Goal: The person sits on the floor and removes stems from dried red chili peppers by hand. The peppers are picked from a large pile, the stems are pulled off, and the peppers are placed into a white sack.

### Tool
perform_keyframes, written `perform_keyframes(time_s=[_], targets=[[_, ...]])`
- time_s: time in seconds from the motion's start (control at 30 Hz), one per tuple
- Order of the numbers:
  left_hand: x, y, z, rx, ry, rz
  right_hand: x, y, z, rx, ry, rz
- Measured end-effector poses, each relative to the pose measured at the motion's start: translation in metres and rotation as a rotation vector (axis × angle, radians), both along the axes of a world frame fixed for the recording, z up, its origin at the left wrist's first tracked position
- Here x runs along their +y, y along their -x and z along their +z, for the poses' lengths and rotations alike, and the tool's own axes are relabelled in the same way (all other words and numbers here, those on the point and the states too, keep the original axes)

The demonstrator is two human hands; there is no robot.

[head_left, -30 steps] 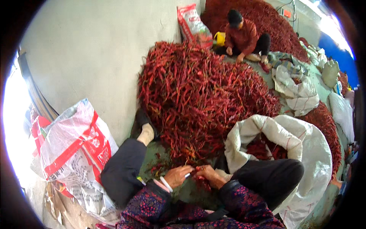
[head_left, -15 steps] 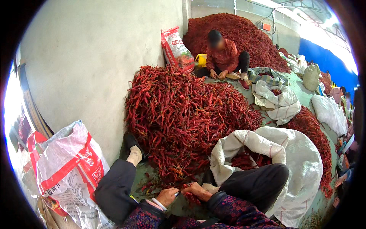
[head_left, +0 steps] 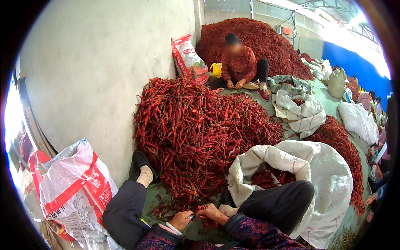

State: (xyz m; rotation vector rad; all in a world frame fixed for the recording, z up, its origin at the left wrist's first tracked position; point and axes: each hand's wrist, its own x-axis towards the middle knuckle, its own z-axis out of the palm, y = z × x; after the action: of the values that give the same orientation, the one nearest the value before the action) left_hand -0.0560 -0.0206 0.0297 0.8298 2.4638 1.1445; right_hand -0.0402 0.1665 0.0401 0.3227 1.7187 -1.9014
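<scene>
My left hand (head_left: 181, 219) is closed low in the middle of the head view, with a small dark and pale bit at its fingertips that I cannot make out. Just to its right, my right hand (head_left: 211, 214) grips red chillies (head_left: 204, 221), fingers curled. Both are close together between my bent legs, at the near edge of a big heap of dried red chillies (head_left: 196, 129). Right of that heap, behind my right knee, an open white woven sack (head_left: 323, 179) has its rim rolled down, with chillies inside.
A red-and-white sack (head_left: 81, 187) stands by the pale wall (head_left: 91, 75) at left. A co-worker (head_left: 238, 66) sits beyond my heap, handling something before a bigger chilli mound (head_left: 266, 37). More sacks (head_left: 358, 125), heaps and other people line the right side.
The view has tilted up, so the scene sits lower and more of the back wall and roof shows. My hands remain close together, the right still on chillies.
</scene>
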Motion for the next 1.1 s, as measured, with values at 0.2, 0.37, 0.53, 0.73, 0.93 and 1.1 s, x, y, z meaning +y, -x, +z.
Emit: perform_keyframes(time_s=[0.2, 0.37, 0.53, 0.73, 0.93, 1.1], targets=[[0.004, 0.000, -0.006, 0.023, 0.021, 0.001, -0.004, 0.001, -0.017, 0.055, 0.053, -0.079], [-0.001, 0.000, -0.018, 0.098, -0.063, 0.000, -0.003, 0.005, -0.029, 0.065, 0.067, -0.044], [0.010, -0.008, -0.020, 0.265, 0.213, 0.110, -0.003, 0.004, -0.038, 0.345, -0.188, 0.129], [0.019, -0.002, -0.051, 0.235, 0.305, 0.390, -0.015, -0.004, -0.034, 0.531, -0.789, 0.164], [0.022, 0.014, -0.064, 0.125, 0.067, 0.433, 0.009, 0.001, -0.046, 0.598, -0.629, 0.078], [0.036, -0.047, -0.127, 0.002, 0.041, -0.114, 0.040, 0.025, -0.004, 0.009, 0.576, -0.496]])
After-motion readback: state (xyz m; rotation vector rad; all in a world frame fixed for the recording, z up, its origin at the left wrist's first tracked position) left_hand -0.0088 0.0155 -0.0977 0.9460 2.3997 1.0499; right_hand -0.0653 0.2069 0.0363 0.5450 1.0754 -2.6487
